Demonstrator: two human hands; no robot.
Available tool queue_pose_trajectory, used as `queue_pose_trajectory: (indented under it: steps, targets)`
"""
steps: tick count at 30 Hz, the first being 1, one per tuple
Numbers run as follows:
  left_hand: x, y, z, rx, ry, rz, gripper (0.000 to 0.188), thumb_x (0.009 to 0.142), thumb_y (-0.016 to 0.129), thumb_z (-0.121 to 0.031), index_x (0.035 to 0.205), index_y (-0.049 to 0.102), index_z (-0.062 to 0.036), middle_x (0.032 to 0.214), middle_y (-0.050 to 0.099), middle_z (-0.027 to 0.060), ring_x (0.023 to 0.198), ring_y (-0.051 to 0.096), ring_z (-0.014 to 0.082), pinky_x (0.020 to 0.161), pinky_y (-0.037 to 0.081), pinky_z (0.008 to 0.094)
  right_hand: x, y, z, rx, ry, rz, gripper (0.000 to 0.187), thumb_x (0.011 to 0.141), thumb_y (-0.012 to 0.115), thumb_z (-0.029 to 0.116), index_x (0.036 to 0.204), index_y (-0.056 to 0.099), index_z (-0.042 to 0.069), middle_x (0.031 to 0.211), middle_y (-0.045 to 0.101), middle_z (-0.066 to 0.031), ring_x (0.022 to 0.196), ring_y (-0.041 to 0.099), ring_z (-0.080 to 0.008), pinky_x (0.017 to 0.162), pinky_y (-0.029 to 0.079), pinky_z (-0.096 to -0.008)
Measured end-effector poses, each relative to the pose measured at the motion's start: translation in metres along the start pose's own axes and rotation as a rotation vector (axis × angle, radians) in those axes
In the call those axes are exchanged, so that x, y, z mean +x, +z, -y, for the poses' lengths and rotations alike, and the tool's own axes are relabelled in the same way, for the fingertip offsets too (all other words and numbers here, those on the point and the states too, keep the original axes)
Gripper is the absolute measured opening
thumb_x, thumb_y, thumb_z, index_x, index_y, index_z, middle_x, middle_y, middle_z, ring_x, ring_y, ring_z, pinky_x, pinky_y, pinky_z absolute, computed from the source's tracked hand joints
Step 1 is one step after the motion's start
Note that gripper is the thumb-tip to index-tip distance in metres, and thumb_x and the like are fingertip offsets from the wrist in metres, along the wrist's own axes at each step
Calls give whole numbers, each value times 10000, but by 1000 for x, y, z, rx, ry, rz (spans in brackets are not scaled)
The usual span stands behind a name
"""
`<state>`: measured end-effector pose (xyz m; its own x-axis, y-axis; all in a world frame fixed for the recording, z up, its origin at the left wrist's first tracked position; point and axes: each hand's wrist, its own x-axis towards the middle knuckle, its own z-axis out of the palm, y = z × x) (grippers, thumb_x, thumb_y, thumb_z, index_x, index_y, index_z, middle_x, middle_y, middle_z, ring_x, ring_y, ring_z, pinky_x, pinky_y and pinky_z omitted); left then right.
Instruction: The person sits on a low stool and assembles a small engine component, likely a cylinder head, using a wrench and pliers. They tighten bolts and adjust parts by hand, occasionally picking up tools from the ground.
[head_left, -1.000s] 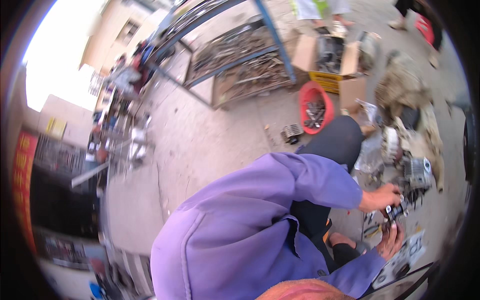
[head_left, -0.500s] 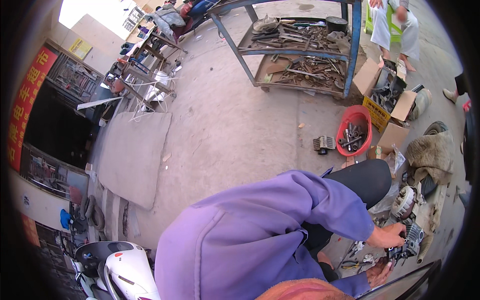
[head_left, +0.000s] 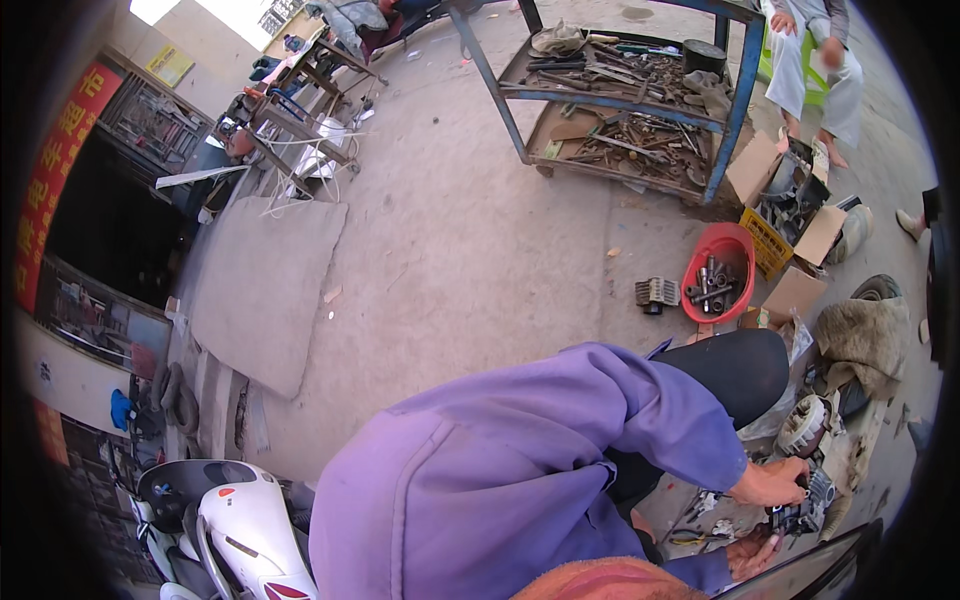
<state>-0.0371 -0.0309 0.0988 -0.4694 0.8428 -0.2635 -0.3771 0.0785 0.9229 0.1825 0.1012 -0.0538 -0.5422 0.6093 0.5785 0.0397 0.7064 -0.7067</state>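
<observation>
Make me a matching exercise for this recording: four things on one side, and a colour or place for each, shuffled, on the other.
Things
1. Camera wearer's hands
2. Scooter
3. Tool rack
4. Floor container

Colour or place
A. Blue-framed, upper right of the picture
B. Red, with loose metal pieces inside
C. At a dark metal part, lower right of the picture
D. Pale-bodied, lower left of the picture

Right pairs: 1-C, 2-D, 3-A, 4-B.

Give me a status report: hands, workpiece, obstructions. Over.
Left hand gripping a small metal part, right hand close against it. Finned metal block crowding beside it. Pliers on the ground nearby.
</observation>
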Motion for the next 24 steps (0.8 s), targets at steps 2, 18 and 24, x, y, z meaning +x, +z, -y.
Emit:
queue_pose_trajectory:
  steps: [2,18,24]
  targets:
    - [-6,-4,-4,4,0,3,435,782,629,-189,1147,552,35,980,636,193,955,602,253,772,489,386,0,0,-2,7,-5,12,402,1050,478,255,1360,569,17,1280,574,-276,1065,658,-383,887,598,-460]
    - [-1,8,-17,-199,-158,202,193,860,552,-135,1023,622,-60,959,655,79,850,666,214,750,582,409,57,13,181,197,737,-317,277,894,719,222,1088,727,24,929,708,-77,850,654,-143,761,535,-298]
    - [17,35,-2,-291,-239,462,400,845,474,-23,1239,528,14,1115,625,139,993,671,259,877,611,483,52,-23,192,375,632,-513,188,892,718,62,1058,696,-23,946,669,-49,815,630,-108,752,514,-257]
